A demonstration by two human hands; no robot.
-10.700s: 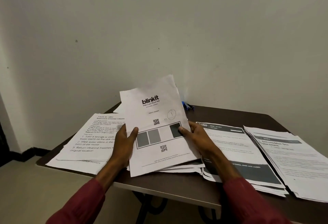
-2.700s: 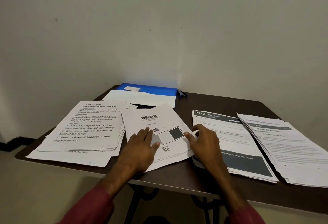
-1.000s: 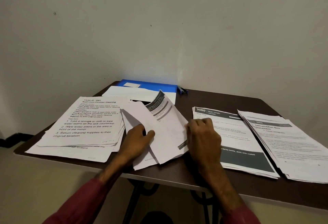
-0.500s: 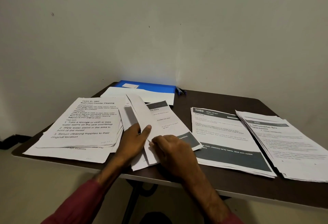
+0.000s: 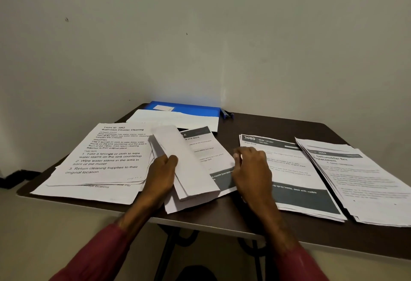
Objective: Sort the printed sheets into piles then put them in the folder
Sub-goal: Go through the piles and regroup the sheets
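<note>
Table: dark brown rectangular tabletop [image 5: 222, 215].
Far edge: flat blue plastic folder [image 5: 191, 108], a loose white sheet [image 5: 173, 120] overlapping its near side; a small dark blue object [image 5: 228, 114] just beside its right end.
Left: fanned stack of white sheets headed "Bathroom Counter Cleaning" [image 5: 106, 158].
Middle: stack of white printed sheets [image 5: 206, 154], its upper leaves curled over leftward.
Right of middle: stack headed "3080 Desk / Study" [image 5: 298, 182], with a dark band near its foot.
Far right: stack headed "Dehumidifier Box" [image 5: 360, 180], touching its neighbour.
</note>
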